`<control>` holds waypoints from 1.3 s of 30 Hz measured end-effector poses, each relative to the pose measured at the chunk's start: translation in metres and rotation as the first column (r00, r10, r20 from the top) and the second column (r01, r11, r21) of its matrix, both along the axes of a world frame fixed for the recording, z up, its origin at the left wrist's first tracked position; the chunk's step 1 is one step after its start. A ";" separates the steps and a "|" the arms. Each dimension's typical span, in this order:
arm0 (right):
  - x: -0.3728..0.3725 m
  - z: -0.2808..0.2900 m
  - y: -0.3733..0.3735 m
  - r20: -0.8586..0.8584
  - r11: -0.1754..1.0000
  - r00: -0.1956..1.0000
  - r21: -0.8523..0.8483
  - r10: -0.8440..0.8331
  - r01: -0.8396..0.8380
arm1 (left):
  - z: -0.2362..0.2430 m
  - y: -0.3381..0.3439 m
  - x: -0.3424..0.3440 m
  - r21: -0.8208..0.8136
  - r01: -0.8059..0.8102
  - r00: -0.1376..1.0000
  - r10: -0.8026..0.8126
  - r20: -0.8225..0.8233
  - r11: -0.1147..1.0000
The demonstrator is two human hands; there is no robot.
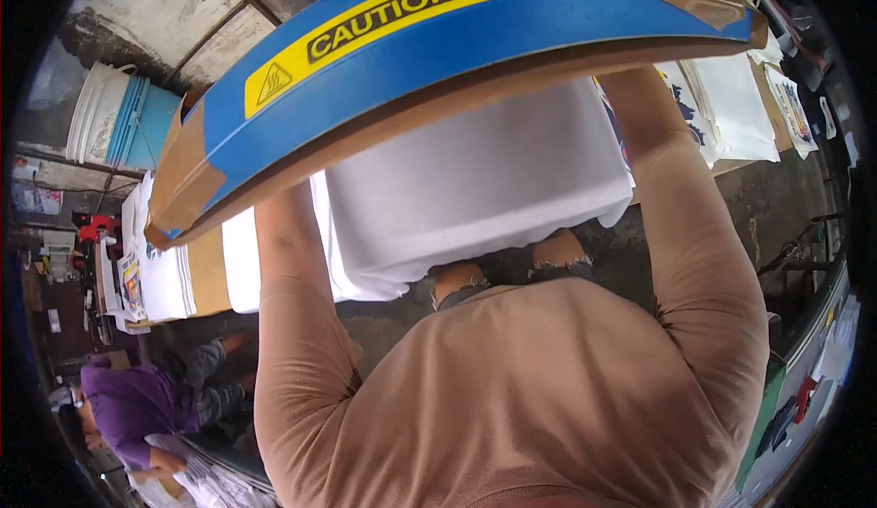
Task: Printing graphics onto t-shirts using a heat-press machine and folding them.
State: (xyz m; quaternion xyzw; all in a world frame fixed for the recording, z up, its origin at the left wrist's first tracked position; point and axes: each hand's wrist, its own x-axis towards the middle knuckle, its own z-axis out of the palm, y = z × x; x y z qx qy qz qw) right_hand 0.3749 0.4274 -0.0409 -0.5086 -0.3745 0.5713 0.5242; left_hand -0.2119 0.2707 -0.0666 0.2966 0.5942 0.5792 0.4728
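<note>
A large blue heating hood (438,56) with a yellow warning label and brown-taped corners spans the top of the view. Below it, a smooth white cloth (484,179), apparently a shirt, is spread over a flat support, its front edge hanging down toward my legs. My left forearm (290,234) and my right forearm (644,111) reach forward on either side of this cloth and disappear under the hood's near edge. Both my hands are hidden behind the hood, so what they touch or hold does not show.
White garments, some printed, lie in stacks at left (169,275) and right (731,106). Behind the left side stand a white bucket (94,111) and light-blue buckets (146,124). A person in a purple shirt (137,407) is at lower left, beside a heap of cloth (215,471).
</note>
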 end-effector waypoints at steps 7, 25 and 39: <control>-0.007 -0.017 0.048 -0.064 0.999 0.998 -0.039 -0.014 0.012 | -0.024 -0.025 0.006 -0.103 0.042 0.998 -0.037 0.051 0.994; 0.041 0.004 -0.201 -0.037 0.889 0.974 -0.402 0.223 -0.219 | 0.034 -0.221 0.141 -0.225 0.041 0.900 0.062 0.431 0.973; 0.024 -0.028 -0.186 0.806 0.950 0.504 -0.246 0.312 -0.194 | -0.020 -0.252 0.158 -0.099 -0.220 0.976 0.220 -0.011 0.971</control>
